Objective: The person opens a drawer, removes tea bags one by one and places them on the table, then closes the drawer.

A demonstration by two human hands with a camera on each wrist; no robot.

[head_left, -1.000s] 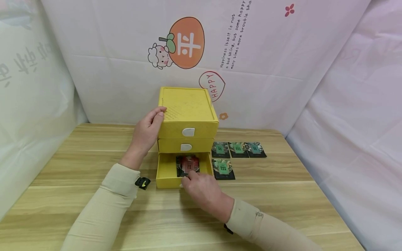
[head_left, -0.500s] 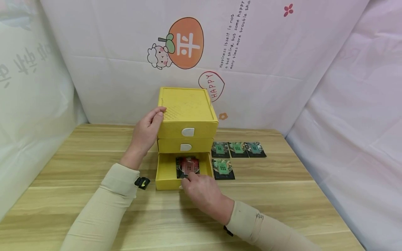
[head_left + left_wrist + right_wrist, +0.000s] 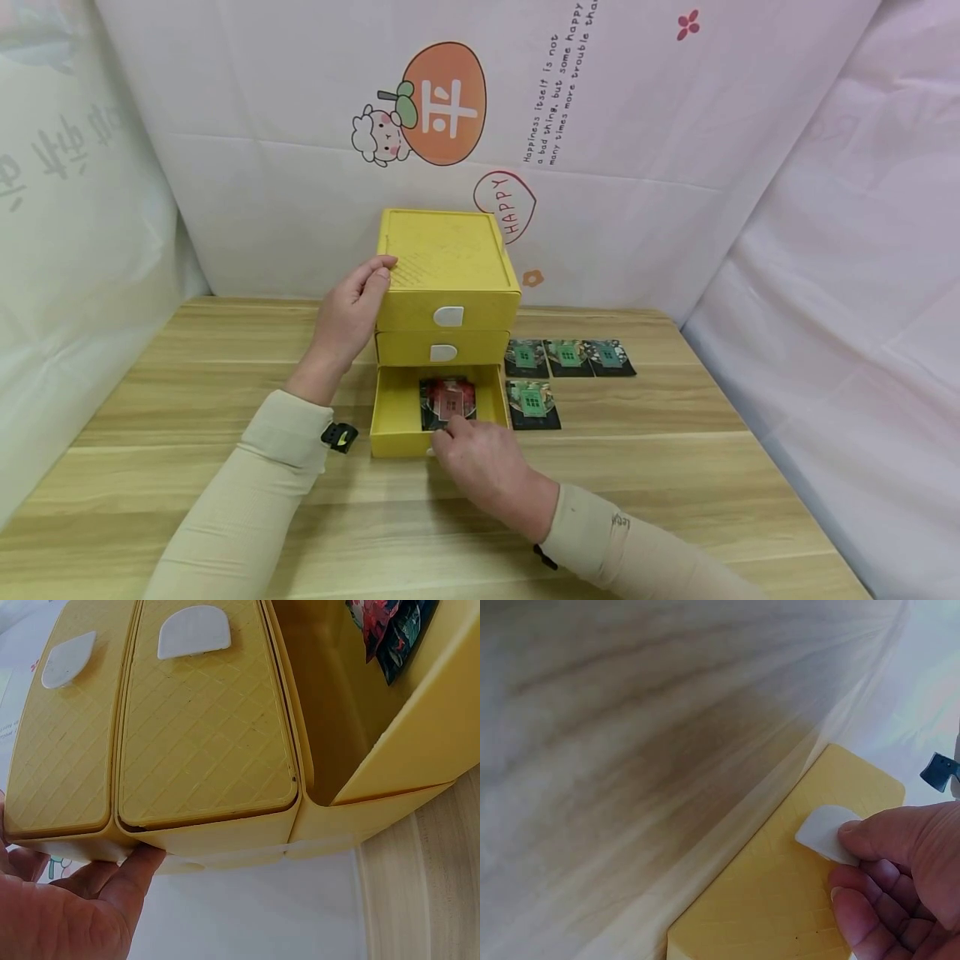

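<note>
A yellow three-drawer cabinet (image 3: 450, 250) stands on the table, its bottom drawer (image 3: 390, 408) pulled out. My right hand (image 3: 483, 462) pinches the white pull tab (image 3: 826, 829) on that drawer's front between thumb and fingers. Flat inside the drawer lies a black packet with a red design (image 3: 448, 400), its near edge partly behind the right hand. My left hand (image 3: 351, 312) rests against the cabinet's upper left side; in the left wrist view its fingers (image 3: 139, 877) press the side wall. The upper two drawers (image 3: 206, 727) are closed.
Right of the cabinet, three dark packets with green labels (image 3: 568, 358) lie in a row, with another green-labelled packet (image 3: 532, 404) nearer, beside the open drawer. White printed cloth (image 3: 637, 208) hangs behind and along both sides of the wooden table (image 3: 660, 475).
The bottom drawer has slid slightly farther out towards me, with the right hand on its tab and the red packet inside. The left hand stays in place on the cabinet.
</note>
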